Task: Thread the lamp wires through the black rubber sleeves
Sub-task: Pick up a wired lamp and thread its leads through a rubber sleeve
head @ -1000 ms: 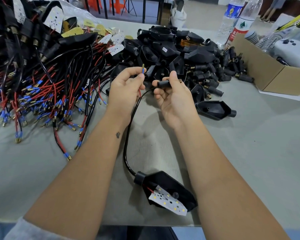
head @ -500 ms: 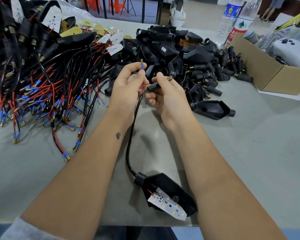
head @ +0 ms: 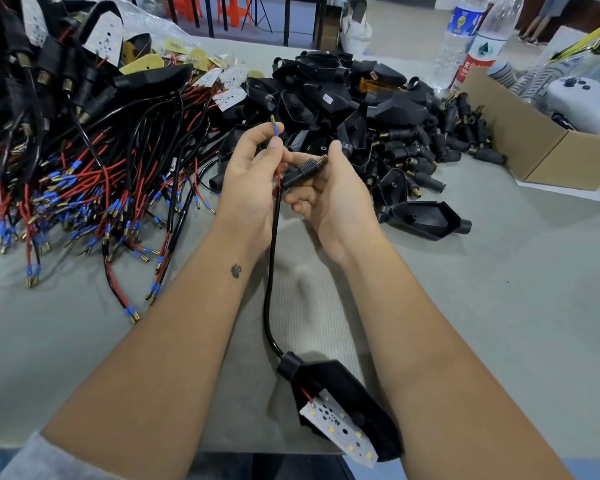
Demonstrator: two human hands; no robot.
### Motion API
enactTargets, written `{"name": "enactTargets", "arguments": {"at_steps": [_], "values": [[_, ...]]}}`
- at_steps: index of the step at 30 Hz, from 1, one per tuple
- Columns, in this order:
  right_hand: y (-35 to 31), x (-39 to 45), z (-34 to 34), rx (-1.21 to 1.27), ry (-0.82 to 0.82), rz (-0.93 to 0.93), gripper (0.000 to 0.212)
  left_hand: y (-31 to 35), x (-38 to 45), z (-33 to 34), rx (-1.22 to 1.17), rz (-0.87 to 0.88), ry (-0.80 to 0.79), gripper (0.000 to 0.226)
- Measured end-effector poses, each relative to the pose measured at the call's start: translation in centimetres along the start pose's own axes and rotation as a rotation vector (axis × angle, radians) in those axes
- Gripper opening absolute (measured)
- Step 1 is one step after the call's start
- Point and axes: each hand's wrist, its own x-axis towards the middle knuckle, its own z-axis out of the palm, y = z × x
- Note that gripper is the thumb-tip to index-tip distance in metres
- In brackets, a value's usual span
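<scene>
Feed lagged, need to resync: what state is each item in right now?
Left hand: pinches red lamp wire near its blue tip.
Right hand: holds ribbed black rubber sleeve, not yet threaded.
Black lamp housing: on grey table, white LED board exposed.

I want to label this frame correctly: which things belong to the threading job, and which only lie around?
In use:
left hand
red wire with blue terminal
right hand
black ribbed rubber sleeve
black lamp housing

Lying about:
clear plastic water bottles
brown cardboard box
</scene>
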Motion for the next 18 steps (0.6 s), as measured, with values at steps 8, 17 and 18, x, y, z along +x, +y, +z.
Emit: {"name": "enactTargets", "arguments": {"at_steps": [8, 17, 18], "values": [[0.03, -0.1, -0.24, -0.03, 0.155, -0.069, 0.046, -0.14, 0.26, -0.09, -0.005, 0.005, 0.055, 0.018], [-0.27, 0.31, -0.59, 0.014, 0.3, -0.081, 0.048, 0.23, 0.79, -1.0, 0.179, 0.012, 0.131, 0.017], [-0.29, 0.33, -0.65, 0.036, 0.316, -0.082, 0.047, 0.28, 0.77, -1.02, 0.194, 0.011, 0.133, 0.015]]}}
